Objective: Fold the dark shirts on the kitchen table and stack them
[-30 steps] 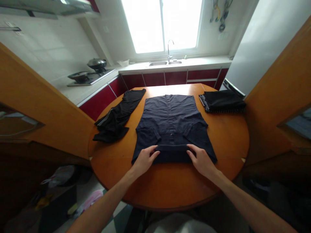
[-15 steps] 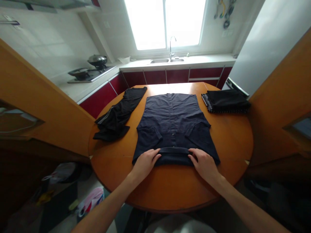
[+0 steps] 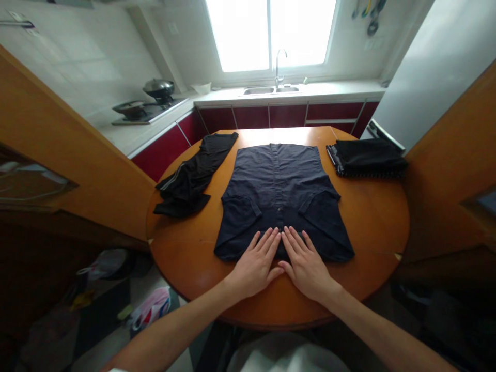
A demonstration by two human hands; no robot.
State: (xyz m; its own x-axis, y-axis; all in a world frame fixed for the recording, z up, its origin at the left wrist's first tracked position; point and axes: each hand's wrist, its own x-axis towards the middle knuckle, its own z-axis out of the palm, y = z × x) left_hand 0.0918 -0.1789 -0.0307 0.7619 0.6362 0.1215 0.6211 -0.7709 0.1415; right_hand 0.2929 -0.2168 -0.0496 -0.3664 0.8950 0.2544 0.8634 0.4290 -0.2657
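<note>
A dark navy button-up shirt (image 3: 276,175) lies spread on the round wooden table (image 3: 186,263), its collar end towards me and its sleeves folded in over the body. My left hand (image 3: 259,263) rests flat on the collar area, fingers stretched out. Beside it my right hand (image 3: 304,263) lies flat on the same part, fingers also extended. The two hands nearly meet at the middle, the fingertips close to the button line. Most of the collar is hidden under them.
A crumpled black garment with pale stripes (image 3: 189,175) lies at the table's left. Folded black clothes (image 3: 368,157) are stacked at the right. Behind are a sink (image 3: 259,90), a stove with a lidded pot (image 3: 158,88) and a pan. Bags (image 3: 153,310) lie on the floor at left.
Both hands have let go of the collar's edges, moved inward to the middle and flattened onto the shirt. The view has shifted slightly.
</note>
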